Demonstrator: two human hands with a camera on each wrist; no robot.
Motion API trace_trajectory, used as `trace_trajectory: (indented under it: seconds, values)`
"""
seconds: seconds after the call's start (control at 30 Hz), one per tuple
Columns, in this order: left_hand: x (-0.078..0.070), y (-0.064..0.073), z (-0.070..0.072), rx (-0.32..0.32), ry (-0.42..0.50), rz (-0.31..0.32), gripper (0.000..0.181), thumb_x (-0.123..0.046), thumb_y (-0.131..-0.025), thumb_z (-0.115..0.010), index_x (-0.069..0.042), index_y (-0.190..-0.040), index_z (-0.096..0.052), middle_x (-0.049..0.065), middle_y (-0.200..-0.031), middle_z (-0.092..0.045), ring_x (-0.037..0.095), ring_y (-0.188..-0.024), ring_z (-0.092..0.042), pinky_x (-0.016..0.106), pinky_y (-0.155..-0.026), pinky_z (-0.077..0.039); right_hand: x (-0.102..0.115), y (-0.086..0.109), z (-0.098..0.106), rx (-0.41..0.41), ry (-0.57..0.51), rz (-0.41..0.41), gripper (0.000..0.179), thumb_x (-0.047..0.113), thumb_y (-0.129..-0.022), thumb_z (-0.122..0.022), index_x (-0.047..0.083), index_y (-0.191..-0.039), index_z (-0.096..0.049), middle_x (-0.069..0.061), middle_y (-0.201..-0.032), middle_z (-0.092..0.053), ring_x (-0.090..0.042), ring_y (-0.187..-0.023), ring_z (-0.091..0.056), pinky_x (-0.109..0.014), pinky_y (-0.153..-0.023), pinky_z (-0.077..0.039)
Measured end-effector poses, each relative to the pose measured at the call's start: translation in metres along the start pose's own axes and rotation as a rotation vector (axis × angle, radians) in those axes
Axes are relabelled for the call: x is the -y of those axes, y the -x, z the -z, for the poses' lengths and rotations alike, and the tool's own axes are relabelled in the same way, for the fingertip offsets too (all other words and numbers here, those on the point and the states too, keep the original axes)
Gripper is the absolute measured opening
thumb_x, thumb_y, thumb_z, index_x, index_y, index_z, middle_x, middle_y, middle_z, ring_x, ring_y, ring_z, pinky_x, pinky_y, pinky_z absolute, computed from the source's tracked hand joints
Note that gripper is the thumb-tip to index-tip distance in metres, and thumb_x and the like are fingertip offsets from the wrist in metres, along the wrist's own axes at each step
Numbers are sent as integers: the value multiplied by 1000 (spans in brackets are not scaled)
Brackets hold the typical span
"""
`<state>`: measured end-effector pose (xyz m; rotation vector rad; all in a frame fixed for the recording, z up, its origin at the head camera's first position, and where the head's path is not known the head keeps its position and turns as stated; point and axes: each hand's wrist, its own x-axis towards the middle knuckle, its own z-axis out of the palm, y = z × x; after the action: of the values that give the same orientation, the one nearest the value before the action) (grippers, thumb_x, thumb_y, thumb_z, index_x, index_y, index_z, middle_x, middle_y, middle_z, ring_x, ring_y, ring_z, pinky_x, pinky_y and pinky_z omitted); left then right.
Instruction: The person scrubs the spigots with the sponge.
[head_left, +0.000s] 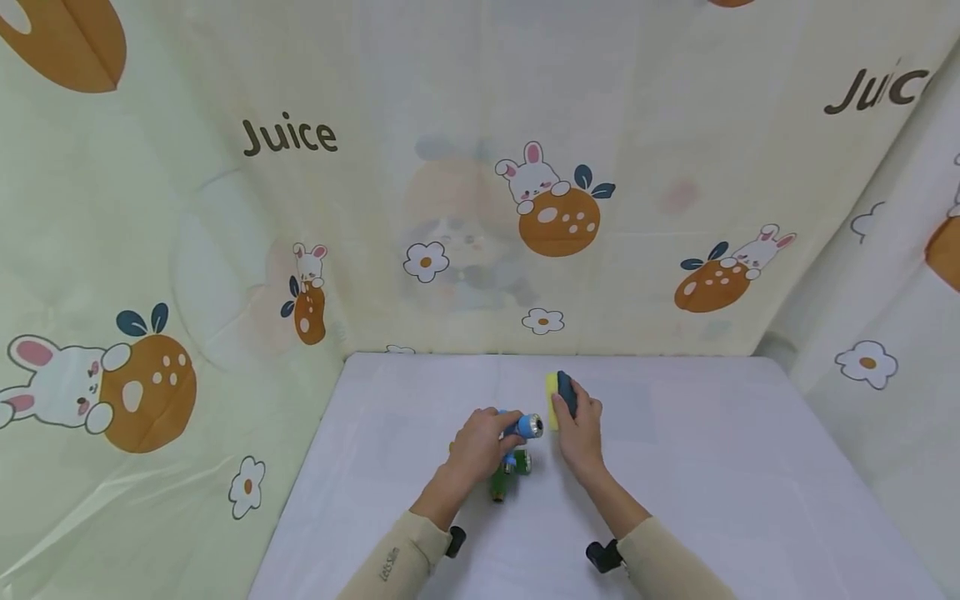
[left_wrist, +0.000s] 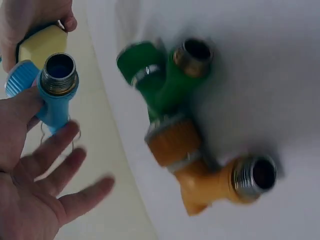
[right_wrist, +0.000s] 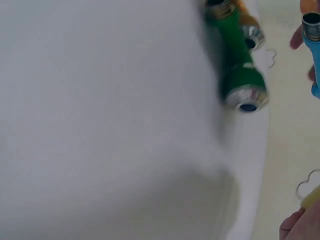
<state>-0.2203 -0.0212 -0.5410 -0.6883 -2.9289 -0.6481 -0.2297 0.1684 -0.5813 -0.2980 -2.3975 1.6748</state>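
Note:
My left hand [head_left: 474, 446] pinches a blue Y-shaped pipe fitting [left_wrist: 56, 107] between thumb and index finger, its other fingers spread. The fitting is held up, its threaded metal mouth showing in the left wrist view. My right hand [head_left: 582, 437] grips a sponge [head_left: 567, 395], one side yellow and the other dark, close to the right of the blue fitting. Below the left hand, a green fitting [left_wrist: 162, 92] of similar shape lies on the table. An orange fitting [left_wrist: 212, 182] lies against it, mostly hidden behind the left hand in the head view.
A table with a pale cover [head_left: 720, 467] spreads under both hands. Behind it and at the sides hangs a cream curtain [head_left: 465, 108] printed with rabbits, oranges and flowers. Each wrist carries a small black camera mount [head_left: 604, 556].

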Motion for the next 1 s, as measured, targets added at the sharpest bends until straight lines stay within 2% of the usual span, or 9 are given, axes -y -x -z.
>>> trace_trajectory:
  seconds: [0.1, 0.17, 0.23, 0.43, 0.57, 0.8, 1.0]
  values:
    - [-11, -2, -12, -12, -71, -13, 39, -41, -92, -77, -30, -129, -75, 4, -112, -56, 23, -107, -53, 47, -91, -57, -17, -3, 7, -30, 23, -22, 75, 58, -106, -45, 11, -163, -30, -27, -150, -33, -42, -132, -43, -60, -114, -36]
    - [-18, -3, -21, -15, -110, -24, 38, -42, -91, -78, -30, -127, -76, 6, -119, -53, 29, -120, -49, 65, -104, -48, -27, -4, 11, -43, 46, -31, 75, 58, -106, -45, 10, -163, -30, -28, -150, -33, -43, -132, -43, -60, -114, -36]
    - [-23, -5, -31, -7, -156, -39, 37, -44, -91, -77, -33, -126, -76, 5, -126, -53, 30, -131, -46, 77, -110, -37, -36, -5, 15, -62, 72, -36, 75, 56, -106, -46, 8, -162, -31, -30, -150, -33, -45, -133, -43, -60, -113, -36]
    - [-34, -13, -55, 56, -287, -88, 36, -47, -93, -75, -37, -127, -74, 3, -135, -54, 28, -138, -44, 75, -113, -35, -57, -8, 23, -150, 159, -35, 72, 50, -106, -51, 5, -160, -35, -32, -146, -36, -46, -133, -35, -60, -109, -33]
    - [-38, -16, -67, 108, -341, -83, 36, -47, -92, -76, -37, -127, -75, 2, -135, -54, 27, -138, -43, 74, -115, -33, -66, -8, 27, -180, 220, -36, 71, 47, -105, -55, 4, -159, -37, -32, -143, -37, -45, -131, -31, -59, -104, -31]
    - [-42, -17, -77, 140, -357, -55, 34, -47, -90, -78, -33, -120, -78, 3, -123, -57, 27, -132, -48, 74, -114, -35, -73, -6, 31, -187, 253, -38, 70, 38, -102, -63, 5, -159, -38, -32, -140, -37, -44, -128, -29, -58, -100, -30]
    - [-47, -18, -81, 185, -346, -43, 30, -43, -96, -73, -27, -121, -78, 1, -119, -57, 24, -123, -51, 69, -116, -36, -82, -6, 33, -191, 292, -43, 73, 37, -100, -66, 3, -158, -38, -33, -139, -36, -45, -126, -27, -59, -99, -30]
